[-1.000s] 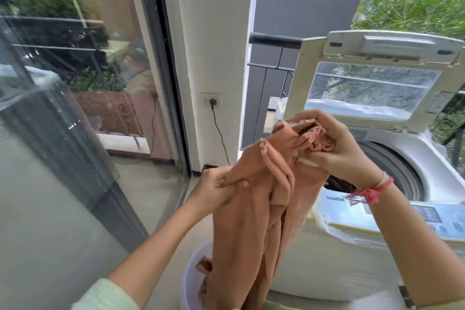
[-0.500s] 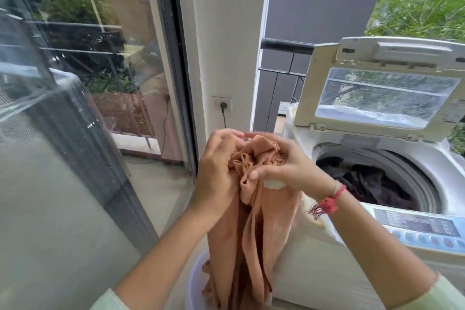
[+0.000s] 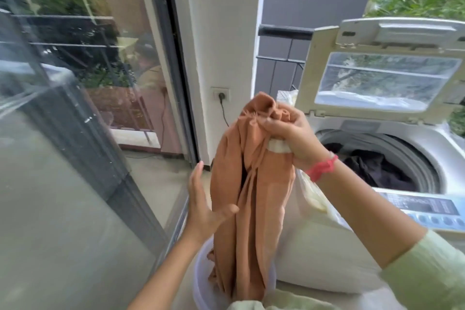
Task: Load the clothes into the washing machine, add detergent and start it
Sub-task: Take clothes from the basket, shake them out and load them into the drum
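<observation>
Head view: the right hand (image 3: 289, 133) grips the bunched top of a long orange-brown cloth garment (image 3: 251, 196), fingers curled tight round it. The garment hangs vertically, its lower end in a pale round plastic basin (image 3: 198, 284). The left hand (image 3: 203, 209) is spread, thumb touching the cloth. The open white top-loading washing machine (image 3: 417, 151) lies right of the garment and farther off, nearer the right hand.
</observation>
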A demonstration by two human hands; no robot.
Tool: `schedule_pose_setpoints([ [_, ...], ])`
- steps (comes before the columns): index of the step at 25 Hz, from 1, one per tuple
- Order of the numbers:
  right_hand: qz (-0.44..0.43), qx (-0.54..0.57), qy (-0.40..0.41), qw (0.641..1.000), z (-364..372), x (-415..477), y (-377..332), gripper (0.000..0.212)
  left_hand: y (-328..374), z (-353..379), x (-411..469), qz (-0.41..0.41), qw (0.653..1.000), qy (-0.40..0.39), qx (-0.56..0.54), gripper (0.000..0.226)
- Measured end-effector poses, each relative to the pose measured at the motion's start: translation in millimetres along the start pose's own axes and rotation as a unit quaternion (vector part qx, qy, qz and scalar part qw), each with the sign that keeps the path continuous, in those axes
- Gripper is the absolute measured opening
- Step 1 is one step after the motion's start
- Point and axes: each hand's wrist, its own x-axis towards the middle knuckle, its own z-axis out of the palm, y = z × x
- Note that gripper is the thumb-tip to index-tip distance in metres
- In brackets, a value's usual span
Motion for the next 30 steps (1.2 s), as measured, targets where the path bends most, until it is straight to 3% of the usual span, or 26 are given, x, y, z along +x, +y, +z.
schedule_pose_setpoints([
  [2, -0.006, 0.016, 0.061, 0.998, 4.1, 8.1, -4.6, 0.016, -6.8, 37.1, -7.0, -0.075, 0.995, -0.031, 0.063, 0.138],
  [4, -0.016, 0.014, 0.099, 0.995, 11.1, 15.0, -7.1, 0.018, 3.0, 76.1, -2.0, -0.149, 0.986, -0.015, 0.073, 0.141],
  [5, -0.023, 0.009, 0.116, 0.993, 13.6, 18.4, -10.5, 0.017, 13.0, 93.1, 4.1, -0.169, 0.985, 0.003, 0.034, 0.131],
  [7, -0.073, 0.001, 0.164, 0.984, 4.9, 25.8, -23.7, 0.014, 28.1, 116.7, 28.8, -0.189, 0.974, 0.051, -0.114, 0.08],
  [9, -0.2, -0.042, 0.23, 0.951, -29.1, 29.9, -46.2, 0.012, 49.8, 122.8, 65.8, -0.144, 0.976, 0.122, -0.107, 0.04],
  [11, -0.335, -0.227, 0.296, 0.865, -84.1, 24.2, -63.3, 0.008, 76.1, 120.8, 102.2, 0.005, 0.991, 0.13, 0.003, 0.035],
  [14, -0.399, -0.534, 0.314, 0.676, -175.2, 8.4, -65.4, 0.038, 129.7, 153.5, 140.3, 0.184, 0.968, 0.082, 0.147, 0.04],
  [16, -0.412, -0.632, 0.3, 0.583, -235.2, 1.8, -62.1, 0.034, 162.6, 199.3, 151.2, 0.225, 0.959, 0.062, 0.163, 0.042],
  [18, -0.414, -0.67, 0.306, 0.535, -293.8, 0.0, -65.8, 0.029, 179.6, 253.9, 161.5, 0.226, 0.959, 0.031, 0.167, 0.042],
  [20, -0.349, -0.686, 0.334, 0.543, -353.9, 1.8, -65.6, 0.029, 175.7, 313.4, 168.4, 0.199, 0.943, -0.065, 0.257, 0.041],
  [22, -0.154, -0.712, 0.331, 0.6, -412.9, 5.9, -55.5, 0.033, 155.2, 370.1, 168.0, 0.158, 0.878, -0.213, 0.399, 0.041],
  [23, -0.01, -0.731, 0.283, 0.62, -440.7, 8.6, -43.8, 0.035, 140.1, 392.4, 166.2, 0.119, 0.843, -0.288, 0.439, 0.042],
  [25, 0.228, -0.759, 0.089, 0.603, -481.4, 14.6, -9.3, 0.044, 107.8, 413.3, 159.4, 0.009, 0.79, -0.386, 0.476, 0.059],
  [27, 0.313, -0.736, -0.07, 0.596, -491.4, 24.2, 21.3, 0.05, 92.5, 408.2, 154.7, -0.082, 0.798, -0.405, 0.438, 0.101],
  [28, 0.321, -0.712, -0.116, 0.614, -483.9, 32.4, 33.5, 0.053, 90.6, 395.7, 153.2, -0.095, 0.83, -0.383, 0.394, 0.108],
  [30, 0.279, -0.67, -0.174, 0.665, -450.0, 49.0, 50.8, 0.06, 96.7, 350.8, 147.3, -0.044, 0.902, -0.275, 0.33, 0.1],
])
